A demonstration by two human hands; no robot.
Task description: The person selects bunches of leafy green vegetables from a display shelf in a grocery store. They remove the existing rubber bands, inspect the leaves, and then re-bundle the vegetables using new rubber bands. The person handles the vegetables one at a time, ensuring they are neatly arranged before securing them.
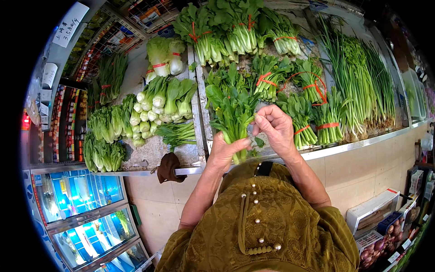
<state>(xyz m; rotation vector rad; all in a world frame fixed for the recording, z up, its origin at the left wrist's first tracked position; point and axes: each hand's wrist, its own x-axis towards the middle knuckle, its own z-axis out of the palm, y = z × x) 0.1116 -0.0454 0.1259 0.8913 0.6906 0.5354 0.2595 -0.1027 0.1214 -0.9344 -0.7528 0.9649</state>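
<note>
My left hand (pixel 227 149) is wrapped around the stems of a bunch of leafy greens (pixel 232 112) that looks like choy sum, with a few small yellow buds. No tie shows on this bunch. My right hand (pixel 273 127) is just right of its leaves, thumb and fingers bent together by a leaf edge. Whether a leaf is pinched there is hard to make out. Below the right fingers, a loose leaf (pixel 259 142) lies on the display surface. Beyond my right hand are red-tied bunches of greens (pixel 300 131), and a red tie (pixel 325 91) loops loosely over one.
Bok choy (pixel 146 119), lettuce (pixel 105 153) and untied greens (pixel 178 134) lie to the left. A brown cloth bag (pixel 170 168) hangs over the metal counter edge (pixel 346 148). Scallions (pixel 350 88) are on the right. Lit glass-front cabinets (pixel 88 231) stand lower left; onions (pixel 377 248) lower right.
</note>
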